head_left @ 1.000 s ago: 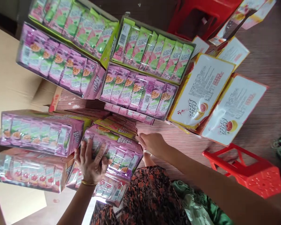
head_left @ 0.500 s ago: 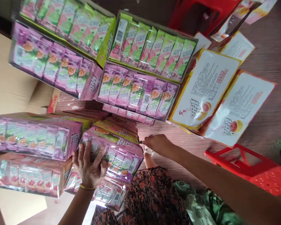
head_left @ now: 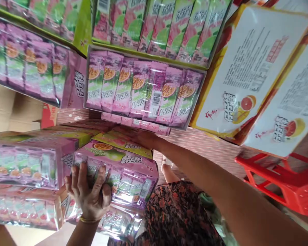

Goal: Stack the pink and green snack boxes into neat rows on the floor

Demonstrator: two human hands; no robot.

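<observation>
My left hand [head_left: 88, 196] lies with fingers spread against the clear front of a purple box [head_left: 133, 162] of passion-fruit sachets. Behind that box stands a yellow-green box [head_left: 113, 139], its top edge showing. My right hand [head_left: 143, 136] reaches across to the far side of this row, at the tops of the boxes behind. Its fingers are dim and blurred, so their grip does not show. Below the purple box, partly covered by my left hand, is another film-wrapped box [head_left: 118, 220] of sachets.
Facing stacks hold a green sachet box [head_left: 154, 30] and a purple sachet box [head_left: 143, 90]. More purple [head_left: 23, 160] and orange-pink boxes [head_left: 25, 208] stand left. White-and-yellow boxes [head_left: 246, 68] and a red plastic stool [head_left: 284, 181] are at right. A cardboard carton [head_left: 5, 109] is far left.
My right hand has moved left, from beside the row to over the boxes behind. My left hand stays on the purple box. The view has come closer to the boxes.
</observation>
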